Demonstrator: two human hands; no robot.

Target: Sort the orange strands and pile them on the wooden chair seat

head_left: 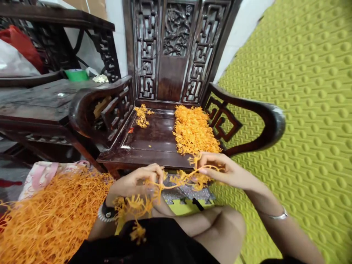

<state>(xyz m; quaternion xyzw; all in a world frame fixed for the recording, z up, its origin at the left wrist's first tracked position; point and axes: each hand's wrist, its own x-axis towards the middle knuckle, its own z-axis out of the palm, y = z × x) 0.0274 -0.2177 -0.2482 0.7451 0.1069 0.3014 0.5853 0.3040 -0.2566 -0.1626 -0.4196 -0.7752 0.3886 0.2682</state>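
Observation:
An orange plastic flower spray (180, 178) with frilly blossoms stretches between my two hands above my lap. My left hand (140, 179) is closed round its stem, and blossoms dangle below that wrist. My right hand (217, 167) pinches the other end between thumb and fingers. Just beyond, on the seat of a dark carved wooden chair (156, 135), lies a thick pile of orange blossoms (194, 128). A smaller orange sprig (143, 115) rests at the seat's back left. To my left rises a big heap of tangled orange stems (63, 209).
A pink and white bag (41, 174) stands behind the heap. On the dark side table (35, 101) at left sits a roll of green tape (77, 74). Curved armrests flank the seat. Bumpy yellow-green foam matting (308, 110) covers the right side.

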